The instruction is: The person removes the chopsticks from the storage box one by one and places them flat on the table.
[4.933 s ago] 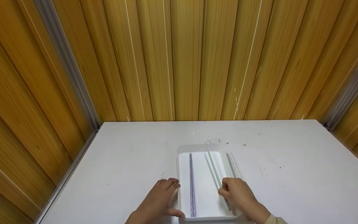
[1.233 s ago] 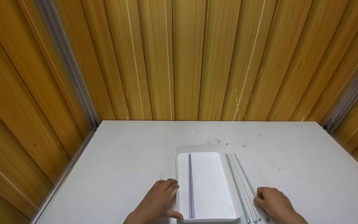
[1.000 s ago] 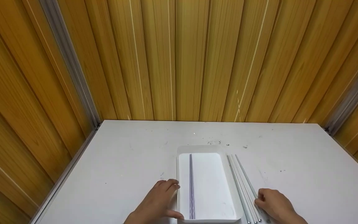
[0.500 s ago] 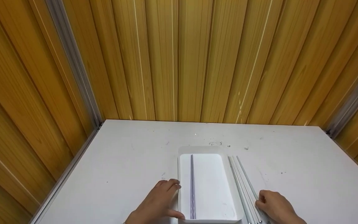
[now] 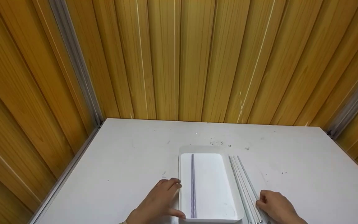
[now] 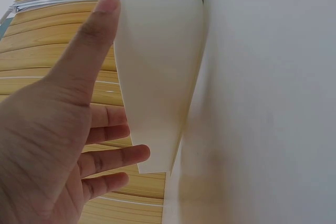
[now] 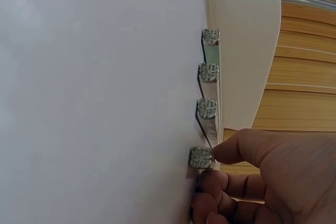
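A white rectangular tray (image 5: 211,186) stands on the table, with a pair of purple chopsticks (image 5: 193,186) lying lengthwise inside at its left. My left hand (image 5: 157,200) rests along the tray's left wall, thumb at the near corner and fingers extended; the left wrist view shows the thumb (image 6: 86,43) against the wall. Several pale metallic chopsticks (image 5: 243,186) lie side by side on the table, right of the tray. My right hand (image 5: 277,205) pinches the outermost chopstick (image 7: 201,157) near its square, patterned end, between thumb and index finger.
The white table (image 5: 129,161) has small dark marks (image 5: 216,143) beyond the tray. Wood-patterned panels (image 5: 194,62) stand behind and at both sides, with metal posts (image 5: 79,62) in the corners.
Earlier my right hand held a pale chopstick over the tray; now that chopstick lies on the table beside the others, right of the tray. During the last second both hands have stayed nearly still.
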The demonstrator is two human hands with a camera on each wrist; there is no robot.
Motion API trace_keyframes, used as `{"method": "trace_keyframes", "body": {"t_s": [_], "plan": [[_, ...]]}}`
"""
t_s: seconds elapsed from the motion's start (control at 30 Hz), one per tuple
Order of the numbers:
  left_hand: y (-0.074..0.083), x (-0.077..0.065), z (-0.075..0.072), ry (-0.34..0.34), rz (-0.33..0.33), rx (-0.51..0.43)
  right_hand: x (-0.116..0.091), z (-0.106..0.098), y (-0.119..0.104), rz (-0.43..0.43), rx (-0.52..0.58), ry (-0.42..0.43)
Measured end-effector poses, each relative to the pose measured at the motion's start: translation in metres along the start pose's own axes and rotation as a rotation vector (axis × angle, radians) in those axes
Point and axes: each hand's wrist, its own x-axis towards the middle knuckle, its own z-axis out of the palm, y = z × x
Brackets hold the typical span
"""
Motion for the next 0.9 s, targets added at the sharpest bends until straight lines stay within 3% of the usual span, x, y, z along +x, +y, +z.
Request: {"method": "trace_keyframes", "body": {"t_s": [0.67,0.9], "plan": [[0.001,0.000,-0.001,-0.027,-0.011,0.008,-0.003,-0.008,-0.004,0.021,-0.017,-0.021],[0.001,0.002,-0.003,-0.089,-0.038,-0.003,-0.004,-0.013,-0.006,0.017,-0.020,0.001]]}}
